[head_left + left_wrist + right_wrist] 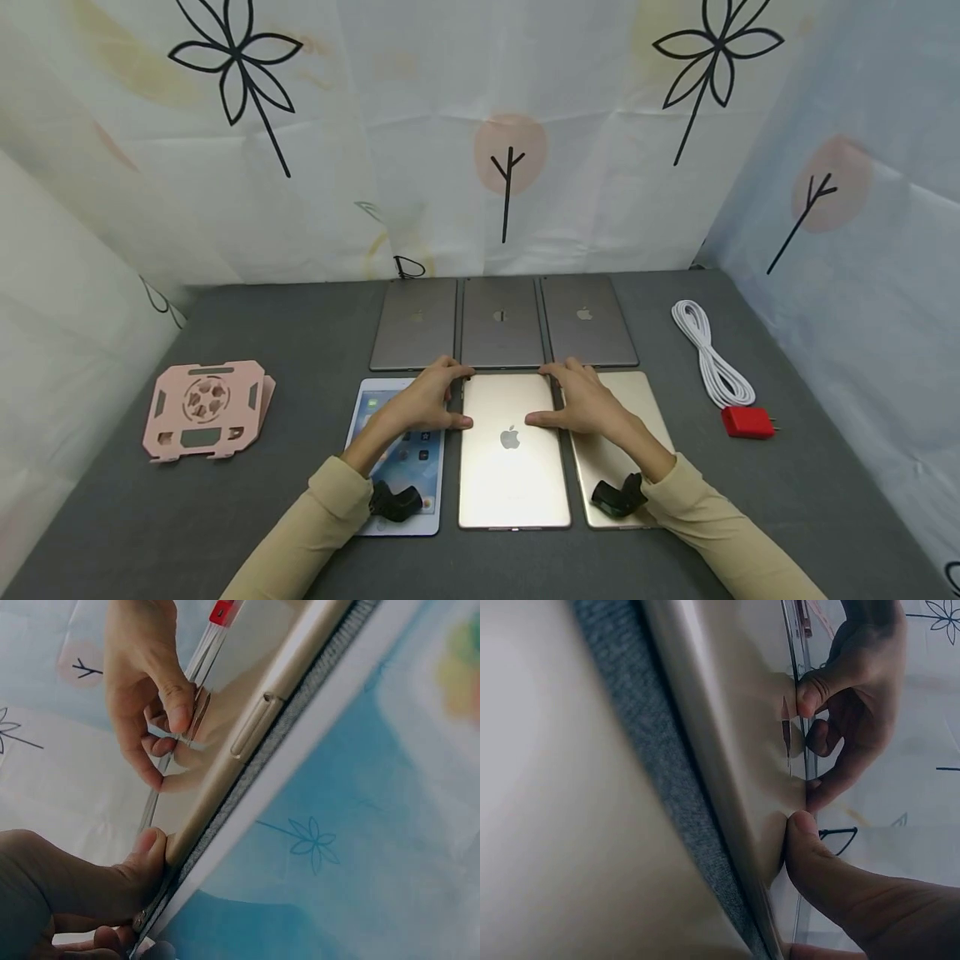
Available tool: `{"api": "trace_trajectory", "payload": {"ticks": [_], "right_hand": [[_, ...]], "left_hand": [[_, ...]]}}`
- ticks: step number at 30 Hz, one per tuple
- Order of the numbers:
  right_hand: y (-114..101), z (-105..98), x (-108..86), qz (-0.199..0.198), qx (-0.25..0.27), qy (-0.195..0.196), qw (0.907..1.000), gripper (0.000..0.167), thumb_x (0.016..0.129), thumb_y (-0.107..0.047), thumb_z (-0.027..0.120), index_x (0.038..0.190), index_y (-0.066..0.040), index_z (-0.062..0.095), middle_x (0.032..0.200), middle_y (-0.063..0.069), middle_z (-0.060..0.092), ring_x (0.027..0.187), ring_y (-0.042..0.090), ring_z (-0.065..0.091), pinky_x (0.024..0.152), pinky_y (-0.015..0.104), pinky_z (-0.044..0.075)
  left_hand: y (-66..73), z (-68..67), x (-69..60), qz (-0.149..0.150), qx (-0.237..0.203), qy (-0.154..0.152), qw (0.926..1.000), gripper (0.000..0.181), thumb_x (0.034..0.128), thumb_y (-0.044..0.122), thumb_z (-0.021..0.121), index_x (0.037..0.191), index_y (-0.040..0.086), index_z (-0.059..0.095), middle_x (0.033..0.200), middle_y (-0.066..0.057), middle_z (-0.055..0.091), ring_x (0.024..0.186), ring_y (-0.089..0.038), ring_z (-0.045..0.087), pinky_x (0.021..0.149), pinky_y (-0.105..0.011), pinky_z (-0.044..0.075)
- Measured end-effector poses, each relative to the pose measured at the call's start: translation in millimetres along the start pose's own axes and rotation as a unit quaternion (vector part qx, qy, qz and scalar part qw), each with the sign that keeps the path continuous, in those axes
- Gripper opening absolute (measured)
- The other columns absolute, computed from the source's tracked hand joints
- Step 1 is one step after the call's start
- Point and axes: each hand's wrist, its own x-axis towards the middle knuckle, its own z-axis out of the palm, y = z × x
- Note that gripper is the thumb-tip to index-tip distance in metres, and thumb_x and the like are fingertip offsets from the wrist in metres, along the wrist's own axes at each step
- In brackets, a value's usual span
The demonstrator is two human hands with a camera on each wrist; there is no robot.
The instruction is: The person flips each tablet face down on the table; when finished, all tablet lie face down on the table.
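A gold tablet [513, 483] lies back up in the middle of the front row, its apple logo showing. At its far left corner my left hand [423, 396] holds it, thumb on the left side and a finger at the corner. My right hand [592, 404] holds the far right part, with the thumb on the back panel and a finger at the far edge. Beneath the left forearm is a white tablet [431, 500] with its screen lit. Another gold tablet [637, 392] lies partly hidden under the right hand and wrist. The left wrist view shows a long button [255, 727] on the gold edge.
Three grey tablets [498, 333] lie in a row behind. A pink cut-out stand [202, 408] is at the left. On the right are a coiled white cable [712, 358] and a red plug [747, 422]. Patterned cloth [450, 125] hangs around the grey table [247, 325].
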Motion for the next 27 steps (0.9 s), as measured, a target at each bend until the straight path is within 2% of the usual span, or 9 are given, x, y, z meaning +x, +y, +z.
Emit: {"api": "trace_trajectory", "payload": {"ticks": [5, 9, 13, 21, 24, 27], "right_hand": [[-7.9, -1.8, -1.1, -0.012, 0.021, -0.008, 0.9997, 0.073, 0.081, -0.034, 0.088, 0.140, -0.002, 0.059, 0.111, 0.020, 0.057, 0.096, 0.028, 0.047, 0.075, 0.040, 0.045], [-19.2, -1.6, 2.9, -0.023, 0.045, -0.016, 0.9986, 0.070, 0.082, -0.031, 0.087, 0.140, -0.004, 0.059, 0.109, 0.017, 0.058, 0.093, 0.024, 0.046, 0.074, 0.033, 0.039], [-34.6, 0.2, 9.8, -0.043, 0.059, -0.025, 0.9970, 0.069, 0.085, -0.032, 0.084, 0.142, -0.004, 0.058, 0.115, 0.018, 0.060, 0.096, 0.024, 0.052, 0.076, 0.032, 0.043], [-67.9, 12.3, 28.8, -0.062, 0.080, -0.056, 0.9933, 0.068, 0.088, -0.031, 0.081, 0.146, -0.006, 0.055, 0.118, 0.017, 0.065, 0.096, 0.024, 0.061, 0.077, 0.035, 0.050], [-77.9, 20.2, 37.0, -0.068, 0.079, -0.063, 0.9926, 0.069, 0.089, -0.032, 0.081, 0.147, -0.006, 0.054, 0.120, 0.017, 0.064, 0.106, 0.028, 0.059, 0.087, 0.041, 0.050], [-85.7, 28.0, 43.1, -0.060, 0.077, -0.070, 0.9928, 0.072, 0.089, -0.033, 0.081, 0.149, -0.008, 0.052, 0.130, 0.018, 0.060, 0.115, 0.031, 0.051, 0.096, 0.048, 0.047]], "left_hand": [[-6.6, -1.5, -4.2, 0.027, -0.002, -0.002, 0.9996, 0.079, 0.0823, 0.025, 0.087, 0.148, 0.000, 0.050, 0.134, -0.020, 0.054, 0.086, -0.014, 0.050, 0.069, -0.024, 0.043], [-13.4, -7.7, -12.2, 0.043, -0.004, -0.015, 0.9990, 0.083, 0.0834, 0.029, 0.086, 0.151, 0.001, 0.047, 0.131, -0.018, 0.054, 0.091, -0.015, 0.052, 0.072, -0.025, 0.045], [-20.1, -20.0, -23.5, 0.048, 0.007, -0.033, 0.9983, 0.084, 0.0850, 0.030, 0.085, 0.152, 0.000, 0.044, 0.137, -0.022, 0.052, 0.096, -0.017, 0.056, 0.079, -0.028, 0.049], [-40.3, -54.4, -46.0, 0.011, 0.024, -0.051, 0.9983, 0.079, 0.0861, 0.031, 0.083, 0.151, 0.004, 0.047, 0.135, -0.022, 0.052, 0.103, -0.025, 0.059, 0.079, -0.036, 0.052], [-47.6, -65.6, -53.3, -0.002, 0.029, -0.048, 0.9984, 0.080, 0.0849, 0.029, 0.084, 0.150, 0.002, 0.048, 0.133, -0.024, 0.051, 0.101, -0.027, 0.059, 0.077, -0.036, 0.051], [-54.8, -73.7, -60.3, -0.014, 0.039, -0.044, 0.9982, 0.083, 0.0825, 0.028, 0.086, 0.150, 0.000, 0.047, 0.131, -0.027, 0.051, 0.096, -0.026, 0.059, 0.075, -0.034, 0.052]]}}
